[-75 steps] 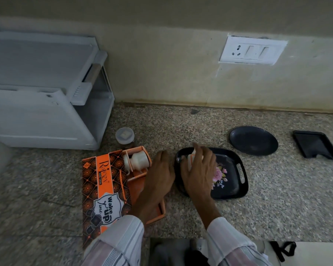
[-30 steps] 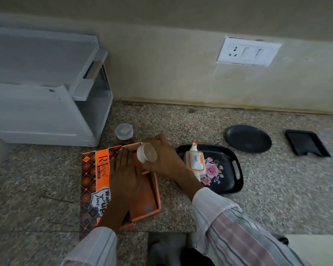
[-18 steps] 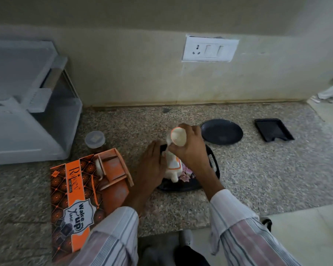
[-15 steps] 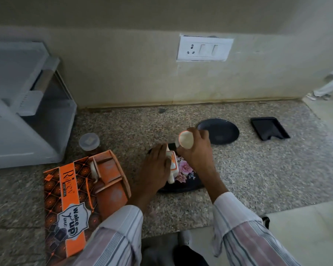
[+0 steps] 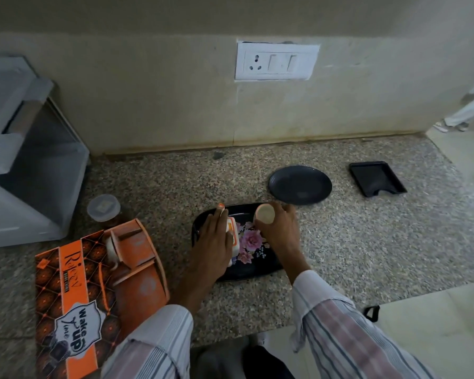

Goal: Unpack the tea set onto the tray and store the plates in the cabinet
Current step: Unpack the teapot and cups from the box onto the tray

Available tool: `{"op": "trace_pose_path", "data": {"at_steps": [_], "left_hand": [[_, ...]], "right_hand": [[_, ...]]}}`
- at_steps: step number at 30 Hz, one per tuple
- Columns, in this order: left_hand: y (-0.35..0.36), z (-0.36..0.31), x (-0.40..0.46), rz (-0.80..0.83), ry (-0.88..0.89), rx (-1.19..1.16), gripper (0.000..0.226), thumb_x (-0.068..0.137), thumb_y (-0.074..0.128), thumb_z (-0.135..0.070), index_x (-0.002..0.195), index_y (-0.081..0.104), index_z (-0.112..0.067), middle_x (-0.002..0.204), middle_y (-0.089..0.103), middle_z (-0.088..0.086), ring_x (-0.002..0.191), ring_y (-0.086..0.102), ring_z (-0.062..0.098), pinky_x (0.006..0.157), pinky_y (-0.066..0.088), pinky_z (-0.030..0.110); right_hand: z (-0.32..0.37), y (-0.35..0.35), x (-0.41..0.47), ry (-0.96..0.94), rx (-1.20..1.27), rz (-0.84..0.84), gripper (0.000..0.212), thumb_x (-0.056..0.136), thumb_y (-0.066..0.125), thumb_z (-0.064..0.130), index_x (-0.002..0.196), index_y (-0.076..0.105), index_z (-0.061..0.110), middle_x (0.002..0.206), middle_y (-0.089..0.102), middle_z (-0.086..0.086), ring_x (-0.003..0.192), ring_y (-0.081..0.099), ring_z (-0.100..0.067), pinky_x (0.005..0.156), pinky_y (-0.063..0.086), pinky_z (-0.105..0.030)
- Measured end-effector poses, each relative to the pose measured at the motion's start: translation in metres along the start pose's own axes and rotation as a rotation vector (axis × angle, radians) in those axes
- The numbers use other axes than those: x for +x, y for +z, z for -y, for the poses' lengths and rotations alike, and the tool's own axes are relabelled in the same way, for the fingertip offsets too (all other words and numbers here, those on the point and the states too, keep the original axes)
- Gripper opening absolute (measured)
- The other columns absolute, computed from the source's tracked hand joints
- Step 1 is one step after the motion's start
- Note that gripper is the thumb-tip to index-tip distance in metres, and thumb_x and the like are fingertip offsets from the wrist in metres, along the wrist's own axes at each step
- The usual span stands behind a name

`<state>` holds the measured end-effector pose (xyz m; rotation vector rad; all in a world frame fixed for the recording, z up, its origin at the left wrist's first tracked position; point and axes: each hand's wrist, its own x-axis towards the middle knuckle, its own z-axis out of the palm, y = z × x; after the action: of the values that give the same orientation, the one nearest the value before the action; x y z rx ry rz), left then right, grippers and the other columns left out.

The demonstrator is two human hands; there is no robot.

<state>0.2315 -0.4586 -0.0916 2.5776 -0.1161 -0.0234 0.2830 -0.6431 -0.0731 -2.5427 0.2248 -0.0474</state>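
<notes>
Granite counter [image 5: 340, 242], floral tray [image 5: 257, 266] holding teapot [image 5: 234, 236], right hand [image 5: 278, 228] gripping cup [image 5: 264, 213]

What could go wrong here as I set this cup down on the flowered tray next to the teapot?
The right hand holds the cup tilted at the tray's far rim, so it may land on the raised edge and tip. The left hand covers the teapot, so the cup could knock it. One more cup sits in the orange box; a sleeve might catch it.
</notes>
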Motion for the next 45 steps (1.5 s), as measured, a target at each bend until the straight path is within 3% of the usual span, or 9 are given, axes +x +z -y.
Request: {"op": "trace_pose_path", "data": {"at_steps": [9, 17, 20, 23, 28, 31, 35, 39, 45], "left_hand": [[0.001, 0.000, -0.001, -0.014, 0.007, -0.030, 0.059, 0.105, 0.034, -0.027, 0.158, 0.011, -0.017, 0.168, 0.006, 0.000, 0.155, 0.007, 0.022, 0.123, 0.023, 0.040], [0.007, 0.005, -0.002, -0.023, 0.015, -0.035, 0.059, 0.106, 0.032, -0.029, 0.159, 0.008, -0.018, 0.168, 0.003, -0.001, 0.155, 0.006, 0.020, 0.124, 0.021, 0.039], [0.008, 0.006, -0.001, -0.004, 0.026, 0.013, 0.059, 0.106, 0.025, -0.031, 0.159, 0.005, -0.015, 0.168, 0.000, 0.002, 0.155, 0.003, 0.022, 0.125, 0.019, 0.040], [-0.005, -0.006, -0.004, -0.027, -0.039, -0.049, 0.061, 0.105, 0.030, -0.036, 0.159, 0.008, -0.020, 0.167, 0.012, 0.004, 0.153, 0.013, 0.021, 0.123, 0.024, 0.040], [-0.048, 0.015, -0.031, -0.190, -0.136, -0.005, 0.057, 0.103, 0.033, -0.037, 0.155, 0.027, -0.014, 0.161, 0.031, 0.010, 0.148, 0.030, 0.027, 0.119, 0.033, 0.041], [-0.077, 0.052, -0.057, -0.386, -0.188, 0.126, 0.052, 0.099, 0.036, -0.029, 0.145, 0.045, -0.008, 0.150, 0.047, 0.016, 0.137, 0.046, 0.031, 0.115, 0.035, 0.041], [-0.101, 0.112, -0.090, -0.452, -0.367, 0.211, 0.054, 0.096, 0.036, -0.030, 0.145, 0.044, -0.009, 0.151, 0.045, 0.013, 0.140, 0.042, 0.030, 0.115, 0.034, 0.045], [-0.102, 0.153, -0.120, -0.367, -0.450, 0.288, 0.059, 0.095, 0.038, -0.042, 0.149, 0.040, -0.017, 0.155, 0.042, 0.006, 0.141, 0.041, 0.028, 0.112, 0.034, 0.049], [-0.099, 0.167, -0.137, -0.328, -0.501, 0.295, 0.073, 0.089, 0.038, -0.059, 0.153, 0.033, -0.026, 0.163, 0.027, -0.001, 0.152, 0.022, 0.029, 0.120, 0.009, 0.059]], "right_hand": [[-0.011, -0.010, 0.017, -0.086, -0.082, 0.100, 0.062, 0.072, 0.081, 0.026, 0.131, 0.060, 0.021, 0.130, 0.052, -0.010, 0.108, 0.062, -0.035, 0.094, 0.052, -0.042], [-0.009, -0.012, 0.014, -0.081, -0.084, 0.110, 0.070, 0.073, 0.081, 0.024, 0.137, 0.055, 0.021, 0.135, 0.049, -0.010, 0.118, 0.056, -0.036, 0.100, 0.049, -0.045], [-0.009, -0.015, 0.012, -0.067, -0.060, 0.131, 0.086, 0.073, 0.081, 0.031, 0.149, 0.040, 0.025, 0.143, 0.041, -0.010, 0.129, 0.046, -0.035, 0.104, 0.045, -0.047], [-0.002, -0.023, 0.009, -0.086, -0.116, 0.091, 0.096, 0.072, 0.080, 0.045, 0.153, 0.030, 0.028, 0.149, 0.036, -0.011, 0.133, 0.041, -0.036, 0.105, 0.042, -0.049], [0.060, -0.013, -0.011, -0.307, -0.003, -0.028, 0.063, 0.082, 0.072, 0.041, 0.138, 0.050, 0.023, 0.137, 0.049, -0.010, 0.126, 0.046, -0.033, 0.099, 0.045, -0.045], [0.113, 0.019, -0.038, -0.463, 0.077, 0.059, 0.046, 0.084, 0.067, 0.033, 0.128, 0.061, 0.020, 0.125, 0.060, -0.007, 0.119, 0.053, -0.031, 0.099, 0.046, -0.041], [0.183, 0.067, -0.088, -0.745, 0.069, 0.186, 0.036, 0.081, 0.056, 0.035, 0.109, 0.073, 0.019, 0.106, 0.072, -0.008, 0.099, 0.062, -0.032, 0.087, 0.051, -0.041], [0.220, 0.131, -0.112, -0.852, 0.032, 0.395, 0.039, 0.084, 0.054, 0.025, 0.120, 0.068, 0.018, 0.120, 0.070, -0.007, 0.112, 0.063, -0.031, 0.102, 0.049, -0.042], [0.228, 0.167, -0.106, -0.852, 0.072, 0.456, 0.063, 0.080, 0.057, 0.023, 0.141, 0.053, 0.009, 0.141, 0.059, -0.012, 0.131, 0.052, -0.035, 0.115, 0.038, -0.050]]}}
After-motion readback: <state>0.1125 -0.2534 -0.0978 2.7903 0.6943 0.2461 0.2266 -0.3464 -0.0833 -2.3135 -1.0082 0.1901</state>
